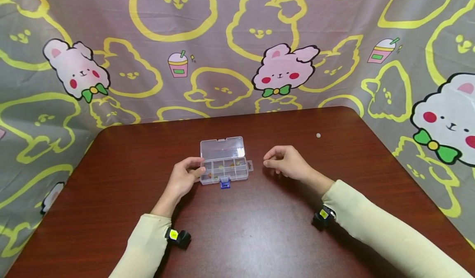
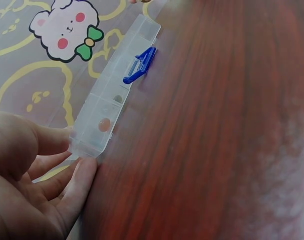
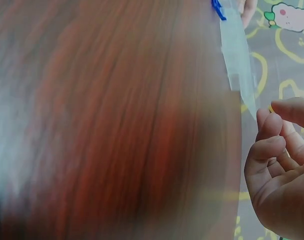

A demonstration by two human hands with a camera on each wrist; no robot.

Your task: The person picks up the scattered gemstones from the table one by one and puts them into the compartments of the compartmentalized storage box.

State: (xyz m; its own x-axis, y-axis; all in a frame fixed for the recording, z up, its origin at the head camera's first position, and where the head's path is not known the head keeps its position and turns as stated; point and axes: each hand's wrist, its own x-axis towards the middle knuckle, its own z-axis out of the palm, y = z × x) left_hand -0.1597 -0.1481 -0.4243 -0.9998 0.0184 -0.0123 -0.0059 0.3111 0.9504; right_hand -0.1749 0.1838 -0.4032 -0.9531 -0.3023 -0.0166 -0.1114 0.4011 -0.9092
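A clear plastic compartment box (image 1: pixel 224 169) lies on the table with its lid (image 1: pixel 222 148) raised at the back and a blue latch (image 1: pixel 225 183) at the front. A few small coloured pieces, among them an orange one (image 2: pixel 104 124), sit in its compartments. My left hand (image 1: pixel 184 177) grips the box's left end, thumb on the near side. To the right of the box, my right hand (image 1: pixel 289 162) is held with thumb and index fingertips together. A tiny yellowish piece (image 3: pixel 271 108) shows between those fingertips, mostly hidden by them.
A small whitish piece (image 1: pixel 318 135) lies at the back right of the brown table (image 1: pixel 252 236). A clear hanging tab (image 1: pixel 250 165) sticks out from the box's right end. Behind the table hangs a patterned curtain (image 1: pixel 222 55).
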